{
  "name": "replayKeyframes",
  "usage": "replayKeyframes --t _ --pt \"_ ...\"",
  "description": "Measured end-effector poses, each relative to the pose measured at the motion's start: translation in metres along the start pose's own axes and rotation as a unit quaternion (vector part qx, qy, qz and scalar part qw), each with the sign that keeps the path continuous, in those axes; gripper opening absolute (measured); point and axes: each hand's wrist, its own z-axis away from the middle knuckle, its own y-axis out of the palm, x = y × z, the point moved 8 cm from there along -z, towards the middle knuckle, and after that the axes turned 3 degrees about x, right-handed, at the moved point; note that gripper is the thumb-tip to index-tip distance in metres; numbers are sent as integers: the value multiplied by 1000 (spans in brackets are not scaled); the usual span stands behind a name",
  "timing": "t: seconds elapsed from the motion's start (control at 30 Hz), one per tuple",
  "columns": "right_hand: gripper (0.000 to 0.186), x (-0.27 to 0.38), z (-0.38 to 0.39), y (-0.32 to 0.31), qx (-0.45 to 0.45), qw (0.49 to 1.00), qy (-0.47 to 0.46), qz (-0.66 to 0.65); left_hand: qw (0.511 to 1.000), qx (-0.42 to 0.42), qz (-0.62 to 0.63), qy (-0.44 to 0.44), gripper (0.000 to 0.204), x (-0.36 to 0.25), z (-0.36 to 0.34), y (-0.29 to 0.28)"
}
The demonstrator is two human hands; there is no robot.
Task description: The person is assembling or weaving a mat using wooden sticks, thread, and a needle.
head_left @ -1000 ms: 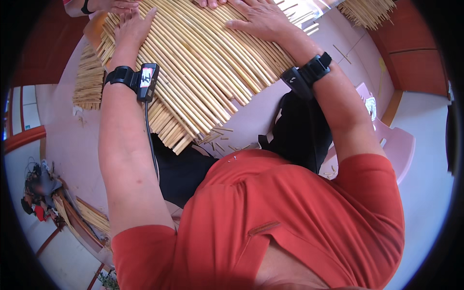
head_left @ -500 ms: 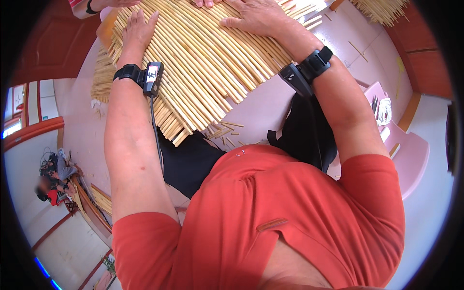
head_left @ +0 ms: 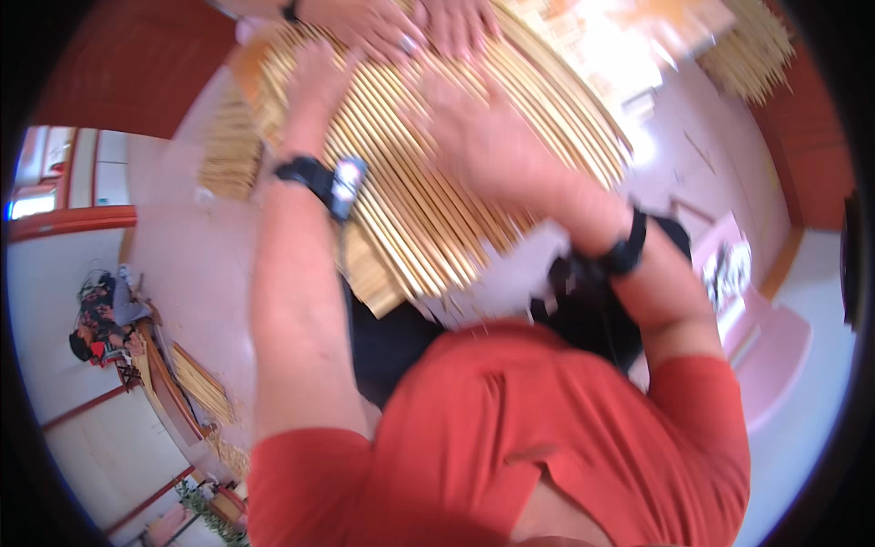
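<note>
A broad layer of straight pale-yellow sticks (head_left: 428, 228) lies before me, its ends uneven near my dark-clad legs. My left hand (head_left: 317, 80) rests flat on its upper left, fingers stretched out. Over the middle is my right hand (head_left: 469, 137), smeared by motion; whether it grips any sticks is unclear. Both wrists carry black strapped devices. Just beyond my fingers, two other hands (head_left: 383, 35) of a co-worker lie on the sticks' far edge, close together.
More stick bundles lie at upper left (head_left: 228, 150) and upper right (head_left: 747, 46). A pink chair (head_left: 770, 346) with pale cloth or paper stands at my right. A person (head_left: 105, 324) is far off at left, beside long wooden strips (head_left: 196, 383). Red-brown panels edge the room.
My right hand has moved from the sticks' upper right toward the middle and blurred. The co-worker's hands have come further in along the top. The whole view has shifted.
</note>
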Motion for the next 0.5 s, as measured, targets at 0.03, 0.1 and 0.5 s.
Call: replayKeyframes --t 0.03,0.1,0.5 --pt "72 17 -2 7 3 998 -7 -55 1000 3 -11 3 78 4 0 7" --pt "78 30 4 21 42 989 -3 -142 999 27 -42 -6 75 -8 6 15" --pt "88 37 0 23 148 973 -11 -176 984 -27 165 -59 32 99 -71 2"
